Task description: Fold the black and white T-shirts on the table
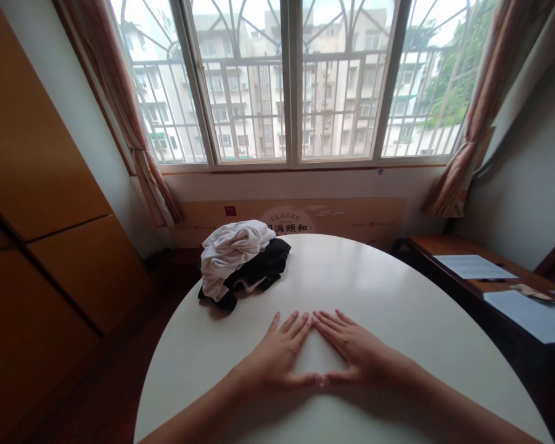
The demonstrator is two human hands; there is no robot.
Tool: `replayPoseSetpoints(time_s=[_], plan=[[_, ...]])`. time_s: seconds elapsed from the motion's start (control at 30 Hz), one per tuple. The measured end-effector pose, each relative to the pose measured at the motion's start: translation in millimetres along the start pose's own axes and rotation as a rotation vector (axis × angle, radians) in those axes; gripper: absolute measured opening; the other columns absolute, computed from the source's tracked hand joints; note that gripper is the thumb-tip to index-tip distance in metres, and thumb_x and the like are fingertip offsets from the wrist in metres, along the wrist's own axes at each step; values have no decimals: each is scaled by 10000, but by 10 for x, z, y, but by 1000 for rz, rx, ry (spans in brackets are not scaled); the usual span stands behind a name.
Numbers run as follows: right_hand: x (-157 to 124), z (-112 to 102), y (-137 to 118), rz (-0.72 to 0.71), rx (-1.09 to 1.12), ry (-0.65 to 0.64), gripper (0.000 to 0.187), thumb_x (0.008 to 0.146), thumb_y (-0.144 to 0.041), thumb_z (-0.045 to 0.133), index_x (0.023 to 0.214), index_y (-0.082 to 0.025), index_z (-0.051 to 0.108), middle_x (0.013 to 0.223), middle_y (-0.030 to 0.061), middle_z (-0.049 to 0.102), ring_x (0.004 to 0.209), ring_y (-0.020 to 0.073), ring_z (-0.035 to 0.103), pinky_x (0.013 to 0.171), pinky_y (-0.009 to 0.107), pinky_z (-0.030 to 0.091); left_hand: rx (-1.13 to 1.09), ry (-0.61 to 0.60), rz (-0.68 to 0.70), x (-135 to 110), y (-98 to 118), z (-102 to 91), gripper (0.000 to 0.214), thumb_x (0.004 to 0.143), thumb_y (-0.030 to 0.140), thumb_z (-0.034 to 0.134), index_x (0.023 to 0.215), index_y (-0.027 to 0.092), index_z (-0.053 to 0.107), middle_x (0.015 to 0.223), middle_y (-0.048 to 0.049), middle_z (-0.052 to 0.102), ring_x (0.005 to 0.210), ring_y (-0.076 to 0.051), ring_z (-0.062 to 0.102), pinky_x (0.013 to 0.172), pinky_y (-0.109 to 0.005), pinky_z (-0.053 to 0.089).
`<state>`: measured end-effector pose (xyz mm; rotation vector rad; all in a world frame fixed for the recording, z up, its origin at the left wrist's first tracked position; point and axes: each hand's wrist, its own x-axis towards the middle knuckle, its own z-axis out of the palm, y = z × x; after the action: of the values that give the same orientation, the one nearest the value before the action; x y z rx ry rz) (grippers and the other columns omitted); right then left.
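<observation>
Both of my hands lie flat on the round white table [388, 283], palms down, holding nothing. My left hand [282, 351] has its fingers stretched forward and its thumb pointing right. Mirroring it, my right hand [346, 348] touches it at the thumb tips and around the index fingertips, so a gap of bare tabletop shows between them. Beyond my left hand, at the table's far left edge, sits a crumpled heap: white cloth [234, 246] on top of black cloth [263, 265]. Whether these are garments I cannot tell.
A low wooden side table [472, 246] on the right bears paper sheets [474, 267] and small items. Behind the table a printed cardboard panel [374, 216] leans below the barred window [291, 92]. Curtains [143, 172] hang at both sides; a wooden cabinet [41, 185] stands left.
</observation>
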<state>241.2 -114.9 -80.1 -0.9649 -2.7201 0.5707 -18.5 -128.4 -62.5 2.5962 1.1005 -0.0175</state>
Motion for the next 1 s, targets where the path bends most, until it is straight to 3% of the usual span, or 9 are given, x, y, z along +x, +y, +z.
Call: replayPoseSetpoints(time_s=[0.27,0.33,0.43,0.5,0.57,0.7,0.83,0.93,1.0], plan=[[-1,13,-18,-24,-8,32,1073,873,-722,685,1664,-92,325,1696,228,310,1569,412,311,1298,613,155,-29,50,17,-3,32,-27,1059,912,815,520,1696,169,221,1732,-196,222,1610,-429,162,1277,-691,64],[-7,45,-18,-64,-23,191,801,915,-584,691,1542,-119,512,1588,231,509,1480,402,462,1245,602,280,-50,152,0,-12,63,-2,903,926,658,634,1628,156,370,1680,-211,365,1566,-418,304,1282,-654,156],[-14,98,-20,-24,-40,606,176,993,-336,559,972,-196,663,1002,134,753,987,280,700,914,424,520,-114,400,-63,-27,129,46,423,945,350,645,1325,167,613,1379,-163,655,1304,-324,594,1155,-506,430],[-15,139,-5,22,-56,785,284,1009,-270,498,727,-249,474,668,10,580,624,174,561,638,303,441,-159,495,-79,-31,152,51,158,959,277,586,1077,185,637,1096,-100,714,1024,-250,675,944,-397,539],[-13,185,26,18,-82,809,372,1010,-257,494,674,-261,335,568,-58,400,492,122,376,529,276,308,-152,532,-72,-23,123,-7,101,975,278,541,929,204,592,916,-57,684,836,-211,655,797,-349,536],[4,253,74,-1,-100,739,418,1003,-242,492,661,-247,251,541,-81,282,475,99,251,509,274,218,-16,677,-152,61,-147,-438,102,980,276,517,963,206,589,931,-63,677,836,-224,651,808,-369,520],[12,238,56,44,-71,668,422,992,-274,485,649,-243,241,537,-78,262,498,106,196,513,282,192,265,874,-335,273,-631,-1110,338,950,228,549,1280,168,589,1311,-161,649,1212,-323,610,1055,-459,461],[6,205,47,87,-47,643,426,983,-294,485,641,-241,237,539,-73,261,512,111,180,519,288,184,370,875,-601,456,-982,-1441,524,918,297,637,1411,144,546,1499,-210,549,1369,-415,506,1119,-515,404],[3,196,57,111,-32,642,429,981,-299,488,639,-240,237,539,-72,263,512,110,179,521,289,185,335,831,-735,548,-1135,-1546,482,933,326,627,1382,157,581,1427,-214,615,1329,-421,550,1083,-505,427]])
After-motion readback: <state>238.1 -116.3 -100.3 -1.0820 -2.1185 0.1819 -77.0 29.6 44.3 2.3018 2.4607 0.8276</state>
